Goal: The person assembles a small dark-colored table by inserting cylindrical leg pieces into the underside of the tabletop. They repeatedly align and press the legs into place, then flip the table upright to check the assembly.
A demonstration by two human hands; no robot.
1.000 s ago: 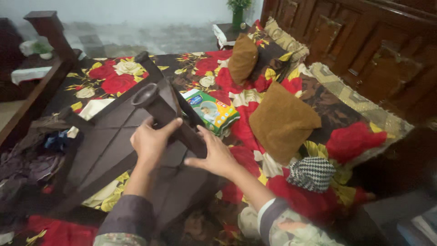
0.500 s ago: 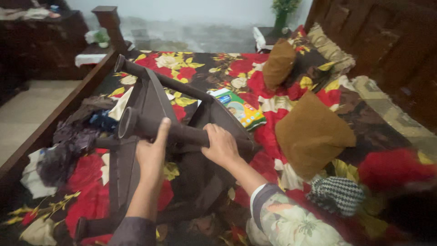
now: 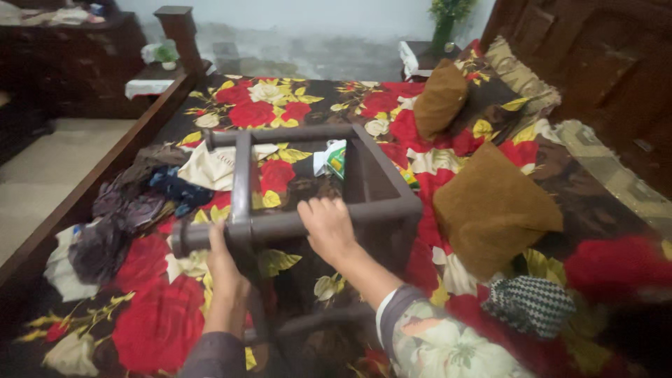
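I hold a dark grey-brown frame of round and flat bars (image 3: 364, 183) above a bed with a floral red, yellow and dark spread (image 3: 280, 112). My left hand (image 3: 222, 269) grips the near round bar from below, close to its left end. My right hand (image 3: 327, 227) is closed over the same bar further right. The frame lies roughly level, with its far bar over the middle of the bed. A green and white packet (image 3: 334, 158) shows through the frame's opening.
A heap of dark and pale clothes (image 3: 133, 203) lies at the bed's left edge. Two brown cushions (image 3: 490, 206) (image 3: 439, 99) and a checked cloth (image 3: 532, 304) lie to the right. The wooden headboard (image 3: 595, 77) is at right, and a side table with a plant (image 3: 162, 64) at back left.
The frame has swung from standing steeply on end to lying almost level over the bed. Both hands kept their grip on the near bar, and the view shifted left.
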